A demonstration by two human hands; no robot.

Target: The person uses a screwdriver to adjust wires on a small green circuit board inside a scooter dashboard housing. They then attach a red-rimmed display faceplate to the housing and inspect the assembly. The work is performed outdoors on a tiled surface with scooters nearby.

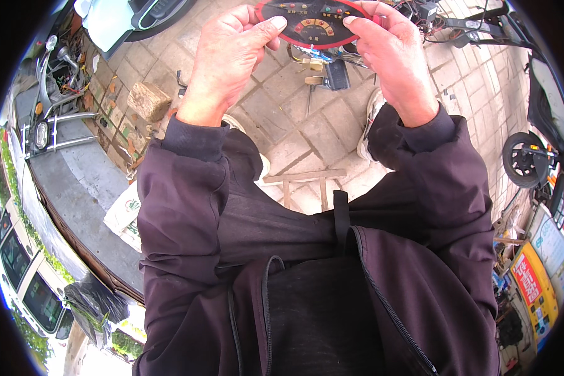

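Between my two hands is an oval instrument panel (313, 32), dark-faced with a red rim, small coloured lights and an arched gauge. My left hand (229, 53) grips its left end, thumb on the front face. At its right end my right hand (391, 53) pinches the rim, thumb likewise on the face. The fingers behind the panel are mostly hidden. Just below the panel, wires with a pale connector plug (312, 64) show. A screwdriver-like tool (309, 94) and a dark flat piece (338, 75) are close by.
Paving bricks (288, 125) cover the ground between my shoes. A wooden block (148, 101) lies to the left, beside a grey surface (84, 182) with a white bag (125, 216). Vehicle frame parts and wiring (445, 22) are at the upper right. A wheel (521, 160) stands far right.
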